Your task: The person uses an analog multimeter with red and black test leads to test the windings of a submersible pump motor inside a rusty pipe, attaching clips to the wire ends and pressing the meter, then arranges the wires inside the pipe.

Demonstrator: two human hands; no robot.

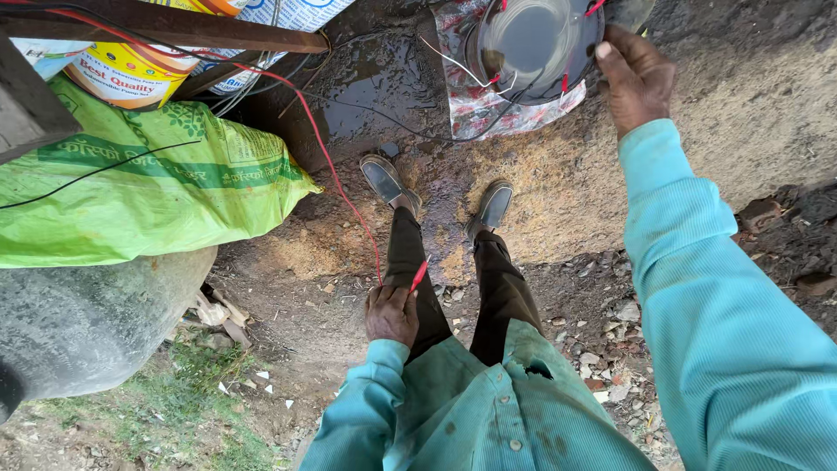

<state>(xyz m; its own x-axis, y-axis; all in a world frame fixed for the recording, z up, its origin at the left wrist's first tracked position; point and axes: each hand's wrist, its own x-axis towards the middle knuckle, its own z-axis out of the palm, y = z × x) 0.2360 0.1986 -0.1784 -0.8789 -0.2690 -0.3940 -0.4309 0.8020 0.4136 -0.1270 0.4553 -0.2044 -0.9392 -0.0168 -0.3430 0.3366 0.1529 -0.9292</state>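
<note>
So this was outdoors on bare dirt ground [558, 201], wet and muddy near the top with a dark puddle [375, 87], some gravel and a bit of grass off to the lower left. The person stood with both shoes planted in the dirt, looking straight down.

The left hand [391, 314] hung low by the left thigh, arm bent a little, knuckles up, fingers curled tight around the end of a red wire [336, 174]. That wire ran from the hand up across the ground past the puddle toward the stuff in the top left corner; a short red tip stuck out just above the fist.

The right arm was stretched out forward, teal sleeve nearly straight, and the right hand [636, 77] gripped the rim of a round dark pan [534, 44] from its right side, thumb over the edge. The pan sat on a crumpled plastic sheet [488, 109], with thin white and red wires clipped around it.

A green sack [148, 192] lay on the left, above a big grey drum [87, 323], and a yellow bucket [131, 74] stood behind the sack.
</note>
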